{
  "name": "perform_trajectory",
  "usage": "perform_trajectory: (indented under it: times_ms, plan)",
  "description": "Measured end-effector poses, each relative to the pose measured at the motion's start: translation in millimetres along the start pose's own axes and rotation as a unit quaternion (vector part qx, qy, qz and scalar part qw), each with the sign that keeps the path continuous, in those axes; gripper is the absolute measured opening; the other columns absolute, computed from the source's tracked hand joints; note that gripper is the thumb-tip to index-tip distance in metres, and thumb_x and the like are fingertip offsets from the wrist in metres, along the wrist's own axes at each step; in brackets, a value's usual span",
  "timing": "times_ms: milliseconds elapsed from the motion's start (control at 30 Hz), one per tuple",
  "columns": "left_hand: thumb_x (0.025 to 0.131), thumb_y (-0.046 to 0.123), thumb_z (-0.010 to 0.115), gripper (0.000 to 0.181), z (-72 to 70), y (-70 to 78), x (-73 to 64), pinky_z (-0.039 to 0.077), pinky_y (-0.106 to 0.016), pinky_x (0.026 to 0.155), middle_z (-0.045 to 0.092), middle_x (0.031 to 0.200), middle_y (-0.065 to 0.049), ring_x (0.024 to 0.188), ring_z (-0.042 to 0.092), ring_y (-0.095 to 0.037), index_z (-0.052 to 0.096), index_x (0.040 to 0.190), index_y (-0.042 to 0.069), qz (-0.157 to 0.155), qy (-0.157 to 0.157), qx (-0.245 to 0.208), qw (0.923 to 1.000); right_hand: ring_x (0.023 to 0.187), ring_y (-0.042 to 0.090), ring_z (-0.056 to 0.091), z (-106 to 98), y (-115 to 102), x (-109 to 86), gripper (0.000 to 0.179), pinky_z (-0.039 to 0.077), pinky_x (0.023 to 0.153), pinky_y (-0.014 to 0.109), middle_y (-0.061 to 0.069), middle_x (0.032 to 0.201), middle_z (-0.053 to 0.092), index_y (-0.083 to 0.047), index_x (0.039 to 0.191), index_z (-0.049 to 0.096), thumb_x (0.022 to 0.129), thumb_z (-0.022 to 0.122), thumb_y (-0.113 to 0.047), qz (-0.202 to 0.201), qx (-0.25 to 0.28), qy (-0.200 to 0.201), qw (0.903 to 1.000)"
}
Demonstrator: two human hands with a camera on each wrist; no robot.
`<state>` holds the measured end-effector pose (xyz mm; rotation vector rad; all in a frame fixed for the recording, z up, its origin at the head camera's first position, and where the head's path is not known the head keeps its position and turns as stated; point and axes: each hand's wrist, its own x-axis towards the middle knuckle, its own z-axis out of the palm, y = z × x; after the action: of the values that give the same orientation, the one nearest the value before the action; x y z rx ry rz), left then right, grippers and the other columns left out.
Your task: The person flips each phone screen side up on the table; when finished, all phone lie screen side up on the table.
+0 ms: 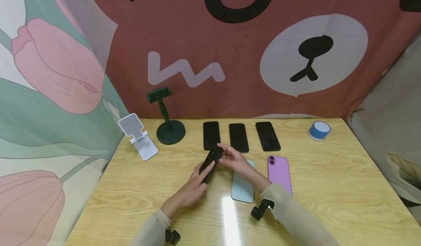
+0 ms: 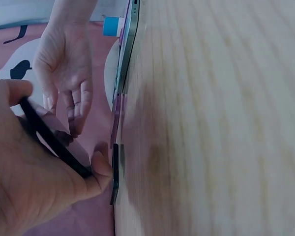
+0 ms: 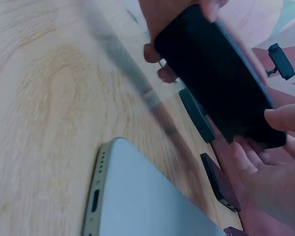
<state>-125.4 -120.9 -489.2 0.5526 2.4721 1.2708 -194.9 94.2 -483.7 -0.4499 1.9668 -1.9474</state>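
A black phone (image 1: 209, 158) is tilted in front of the person, its dark glossy face filling much of the right wrist view. My left hand (image 1: 194, 189) grips it by its long sides, thumb and fingers on opposite edges. At its far end, my right hand (image 1: 235, 162) pinches a corner between thumb and fingers. Beneath the right forearm lies a light blue phone (image 1: 242, 189), partly covered by it. A purple phone (image 1: 279, 173) with two camera lenses lies back up to its right.
Three dark phones, left (image 1: 211, 131), middle (image 1: 238, 136) and right (image 1: 268, 136), lie in a row at the back. A white folding stand (image 1: 146, 149) and a dark green round-based holder (image 1: 171, 132) stand at left. A blue-and-white round object (image 1: 319, 131) sits back right.
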Motion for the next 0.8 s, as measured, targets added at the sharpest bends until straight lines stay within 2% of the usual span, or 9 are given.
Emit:
perform_trajectory:
  times_ms: [133, 200, 300, 367, 467, 600, 700, 800]
  plan:
    - [0.09, 0.009, 0.039, 0.074, -0.8, 4.9, 1.7, 0.019, -0.065, 0.103, 0.006, 0.154, -0.017, 0.138, 0.015, -0.041, 0.011, 0.151, 0.039, -0.002, 0.003, -0.058, 0.9983, 0.113, 0.028, 0.053, 2, 0, 0.3, 0.062, 0.048, 0.092, 0.037, 0.023, 0.128, 0.05, -0.006, 0.148, 0.03, 0.093, 0.058, -0.006, -0.011, -0.004, 0.005, 0.9999]
    - [0.09, 0.006, 0.036, 0.073, -2.2, 7.9, 3.6, 0.022, -0.063, 0.102, 0.007, 0.154, -0.016, 0.135, 0.02, -0.041, 0.01, 0.152, 0.034, 0.003, 0.001, -0.101, 0.9948, 0.117, 0.034, 0.051, 2, 1, 1.2, 0.061, 0.047, 0.092, 0.037, 0.024, 0.127, 0.05, -0.005, 0.148, 0.03, 0.093, 0.057, -0.005, -0.02, -0.007, 0.014, 0.9997]
    - [0.09, 0.004, 0.03, 0.072, -6.0, 10.6, 5.5, 0.034, -0.054, 0.093, 0.01, 0.152, -0.016, 0.122, 0.033, -0.042, 0.007, 0.153, 0.028, 0.015, -0.008, -0.171, 0.9851, 0.119, 0.037, 0.048, 1, 1, 3.2, 0.058, 0.047, 0.092, 0.036, 0.025, 0.125, 0.052, -0.005, 0.146, 0.034, 0.093, 0.057, -0.006, -0.03, -0.018, 0.035, 0.9988]
    - [0.089, 0.004, 0.026, 0.072, -8.8, 10.6, 5.8, 0.038, -0.044, 0.083, 0.01, 0.152, -0.016, 0.111, 0.039, -0.04, 0.004, 0.154, 0.026, 0.028, -0.016, -0.217, 0.9757, 0.119, 0.037, 0.048, 1, 0, 4.3, 0.056, 0.046, 0.091, 0.035, 0.025, 0.123, 0.052, -0.004, 0.145, 0.037, 0.093, 0.059, -0.006, -0.034, -0.028, 0.05, 0.9978]
    - [0.089, 0.008, 0.023, 0.07, -11.8, 8.3, 4.7, 0.04, -0.037, 0.078, 0.009, 0.152, -0.02, 0.106, 0.042, -0.039, -0.001, 0.153, 0.023, 0.051, -0.033, -0.282, 0.9575, 0.118, 0.038, 0.045, 1, 0, 6.2, 0.054, 0.045, 0.091, 0.034, 0.027, 0.122, 0.05, -0.004, 0.143, 0.04, 0.092, 0.059, -0.005, -0.04, -0.034, 0.066, 0.9965]
    - [0.091, 0.015, 0.023, 0.067, -13.1, 5.1, 4.4, 0.043, -0.032, 0.076, 0.011, 0.15, -0.025, 0.105, 0.046, -0.036, -0.003, 0.153, 0.022, 0.076, -0.051, -0.367, 0.9259, 0.119, 0.039, 0.039, 0, 1, 7.9, 0.054, 0.042, 0.092, 0.036, 0.027, 0.123, 0.042, -0.006, 0.142, 0.043, 0.091, 0.06, -0.005, -0.04, -0.033, 0.08, 0.9954]
    - [0.092, 0.014, 0.02, 0.066, -12.9, 4.2, 4.2, 0.044, -0.031, 0.076, 0.01, 0.15, -0.026, 0.103, 0.05, -0.031, -0.005, 0.153, 0.022, 0.087, -0.061, -0.424, 0.8995, 0.119, 0.037, 0.04, -1, 2, 8.4, 0.054, 0.041, 0.092, 0.035, 0.023, 0.125, 0.04, -0.009, 0.142, 0.044, 0.091, 0.062, -0.007, -0.03, -0.034, 0.083, 0.9955]
    - [0.091, 0.01, 0.015, 0.066, -12.9, 4.8, 3.4, 0.044, -0.032, 0.077, 0.007, 0.152, -0.024, 0.103, 0.052, -0.03, -0.006, 0.153, 0.022, 0.094, -0.069, -0.48, 0.8696, 0.116, 0.03, 0.048, 0, 3, 8.2, 0.056, 0.044, 0.093, 0.037, 0.018, 0.128, 0.042, -0.012, 0.143, 0.043, 0.091, 0.062, -0.008, -0.019, -0.022, 0.074, 0.9968]
